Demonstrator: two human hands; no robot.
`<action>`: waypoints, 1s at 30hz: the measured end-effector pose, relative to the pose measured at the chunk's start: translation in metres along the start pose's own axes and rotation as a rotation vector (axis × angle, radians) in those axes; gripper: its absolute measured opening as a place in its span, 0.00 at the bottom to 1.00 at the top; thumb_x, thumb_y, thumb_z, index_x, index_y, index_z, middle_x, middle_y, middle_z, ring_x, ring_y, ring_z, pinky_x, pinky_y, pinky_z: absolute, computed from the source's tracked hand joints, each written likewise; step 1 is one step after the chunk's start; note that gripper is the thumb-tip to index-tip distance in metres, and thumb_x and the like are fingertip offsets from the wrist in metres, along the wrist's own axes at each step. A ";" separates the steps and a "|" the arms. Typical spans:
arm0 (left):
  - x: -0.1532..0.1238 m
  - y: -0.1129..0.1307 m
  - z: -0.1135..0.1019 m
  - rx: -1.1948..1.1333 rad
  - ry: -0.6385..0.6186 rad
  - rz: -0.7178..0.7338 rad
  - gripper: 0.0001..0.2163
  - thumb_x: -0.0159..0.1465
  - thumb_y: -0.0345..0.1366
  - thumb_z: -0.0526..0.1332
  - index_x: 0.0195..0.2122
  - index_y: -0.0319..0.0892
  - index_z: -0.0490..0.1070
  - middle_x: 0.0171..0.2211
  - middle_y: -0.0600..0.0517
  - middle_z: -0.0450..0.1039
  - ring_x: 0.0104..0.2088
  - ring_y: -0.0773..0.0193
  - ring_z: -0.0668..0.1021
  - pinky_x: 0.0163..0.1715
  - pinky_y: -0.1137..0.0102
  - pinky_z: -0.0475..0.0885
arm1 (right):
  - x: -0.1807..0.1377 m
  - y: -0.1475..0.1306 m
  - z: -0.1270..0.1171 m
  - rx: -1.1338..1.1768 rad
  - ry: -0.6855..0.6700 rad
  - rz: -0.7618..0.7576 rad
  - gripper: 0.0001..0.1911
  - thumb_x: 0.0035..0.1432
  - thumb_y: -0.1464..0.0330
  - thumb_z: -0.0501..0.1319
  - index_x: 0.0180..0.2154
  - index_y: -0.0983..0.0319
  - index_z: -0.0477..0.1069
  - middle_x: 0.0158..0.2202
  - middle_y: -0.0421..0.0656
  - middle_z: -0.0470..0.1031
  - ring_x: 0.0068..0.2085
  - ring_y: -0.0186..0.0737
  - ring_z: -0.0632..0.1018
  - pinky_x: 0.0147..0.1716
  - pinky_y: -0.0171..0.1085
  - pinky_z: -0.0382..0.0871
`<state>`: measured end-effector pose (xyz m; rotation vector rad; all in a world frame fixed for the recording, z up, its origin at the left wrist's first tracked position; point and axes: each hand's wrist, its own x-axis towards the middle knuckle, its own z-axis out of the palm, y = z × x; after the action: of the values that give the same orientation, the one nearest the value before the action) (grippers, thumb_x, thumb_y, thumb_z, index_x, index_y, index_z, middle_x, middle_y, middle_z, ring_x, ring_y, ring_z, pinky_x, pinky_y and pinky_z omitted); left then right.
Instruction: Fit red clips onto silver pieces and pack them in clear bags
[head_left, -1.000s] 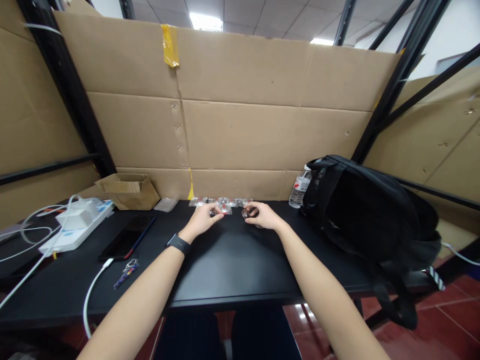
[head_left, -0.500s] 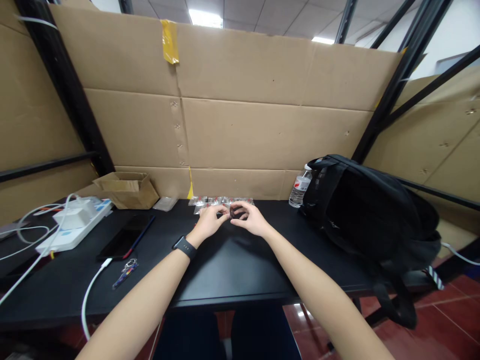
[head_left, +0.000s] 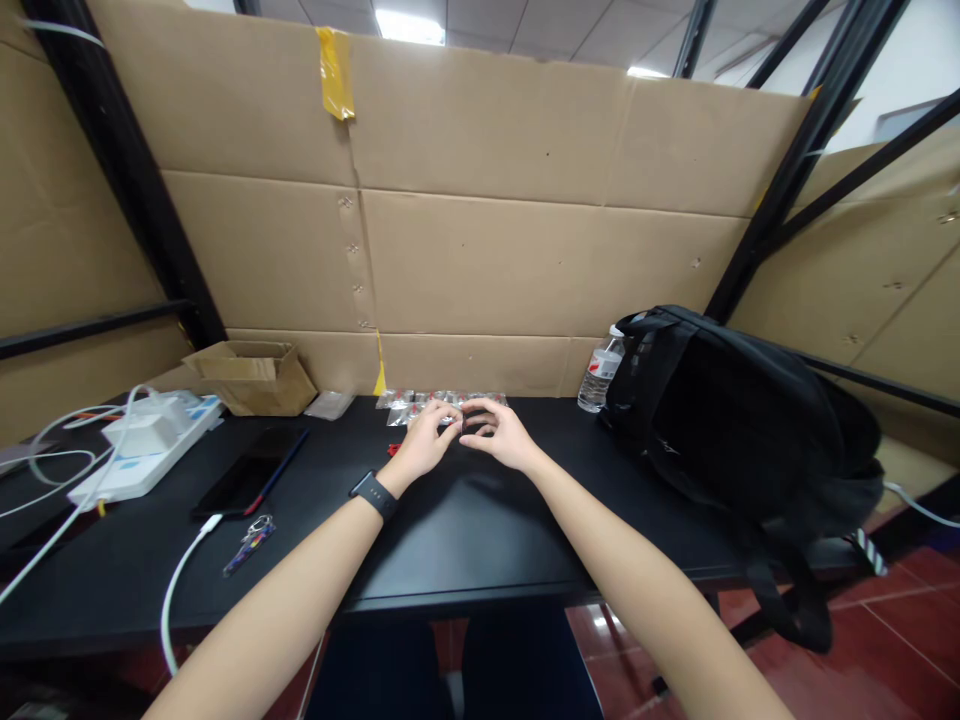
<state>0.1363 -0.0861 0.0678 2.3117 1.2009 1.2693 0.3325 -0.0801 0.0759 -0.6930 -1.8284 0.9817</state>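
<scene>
Over the middle of the black table, my two hands meet fingertip to fingertip. Between them is a small, thin piece, seen nearly edge-on; its kind cannot be made out. My left hand, with a dark watch on the wrist, pinches its left side. The curled fingers and thumb of my right hand close on its right side. Just behind the hands lie several small clear packets, partly covered by the fingers. A small red thing shows beside my left hand.
To the left are a white power strip with cables, a phone, a keychain, an open cardboard box and a clear bag. A water bottle and black backpack stand right. Cardboard walls the back.
The piece between my hands has turned from a dark rounded face to a thin edge. My left hand has shifted slightly right, showing more of the red thing.
</scene>
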 end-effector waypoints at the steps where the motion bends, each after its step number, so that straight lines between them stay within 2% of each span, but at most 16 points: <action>1: -0.001 0.001 0.000 0.028 0.012 -0.001 0.06 0.67 0.36 0.58 0.38 0.43 0.73 0.45 0.47 0.72 0.49 0.57 0.75 0.53 0.63 0.68 | 0.000 0.000 0.000 0.002 0.002 0.003 0.29 0.46 0.63 0.75 0.50 0.58 0.71 0.54 0.48 0.75 0.47 0.44 0.81 0.40 0.38 0.77; 4: -0.002 0.007 -0.001 0.097 0.028 -0.019 0.05 0.67 0.35 0.58 0.39 0.44 0.74 0.48 0.47 0.69 0.53 0.55 0.73 0.56 0.61 0.67 | -0.001 0.000 0.000 0.012 0.010 0.017 0.30 0.44 0.62 0.76 0.50 0.58 0.71 0.53 0.48 0.75 0.46 0.43 0.81 0.41 0.39 0.78; 8: -0.003 0.011 0.000 0.138 0.038 0.008 0.05 0.67 0.34 0.59 0.38 0.44 0.75 0.47 0.46 0.69 0.52 0.55 0.73 0.55 0.60 0.66 | -0.001 0.004 -0.001 0.047 0.021 0.047 0.32 0.42 0.62 0.77 0.49 0.58 0.72 0.52 0.47 0.75 0.45 0.43 0.81 0.43 0.40 0.78; 14: -0.002 0.008 -0.002 0.234 0.074 0.087 0.04 0.67 0.33 0.61 0.37 0.45 0.75 0.45 0.48 0.71 0.50 0.54 0.72 0.52 0.58 0.64 | 0.000 0.008 0.000 0.124 0.041 0.106 0.30 0.45 0.60 0.76 0.49 0.58 0.72 0.48 0.46 0.78 0.42 0.42 0.83 0.48 0.45 0.77; 18: -0.001 0.010 -0.005 0.247 0.085 0.106 0.04 0.68 0.34 0.61 0.38 0.46 0.76 0.44 0.49 0.72 0.49 0.54 0.72 0.51 0.58 0.63 | 0.002 0.009 -0.002 0.154 0.068 0.151 0.26 0.43 0.59 0.77 0.42 0.59 0.73 0.42 0.44 0.80 0.41 0.43 0.83 0.47 0.43 0.77; 21: -0.001 0.013 -0.008 0.229 0.099 0.088 0.04 0.68 0.35 0.62 0.37 0.47 0.77 0.45 0.49 0.72 0.50 0.54 0.72 0.52 0.57 0.63 | 0.003 0.010 -0.006 0.115 0.021 0.191 0.20 0.49 0.55 0.73 0.37 0.62 0.76 0.37 0.44 0.81 0.40 0.43 0.82 0.41 0.40 0.77; 25: 0.000 0.015 -0.011 0.210 0.099 0.084 0.04 0.67 0.36 0.63 0.37 0.47 0.77 0.44 0.49 0.71 0.50 0.54 0.72 0.53 0.57 0.62 | 0.003 0.012 -0.010 0.041 -0.059 0.200 0.20 0.58 0.51 0.66 0.40 0.62 0.79 0.38 0.45 0.80 0.41 0.42 0.80 0.35 0.35 0.73; 30: -0.001 0.013 -0.011 0.212 0.070 0.095 0.04 0.67 0.37 0.63 0.36 0.47 0.78 0.45 0.49 0.71 0.50 0.54 0.72 0.53 0.57 0.62 | 0.003 0.010 -0.009 -0.033 -0.087 0.123 0.20 0.58 0.51 0.65 0.36 0.62 0.78 0.39 0.44 0.78 0.38 0.39 0.77 0.33 0.35 0.72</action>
<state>0.1350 -0.0972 0.0808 2.5203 1.3211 1.3229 0.3396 -0.0696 0.0713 -0.8017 -1.8997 1.0782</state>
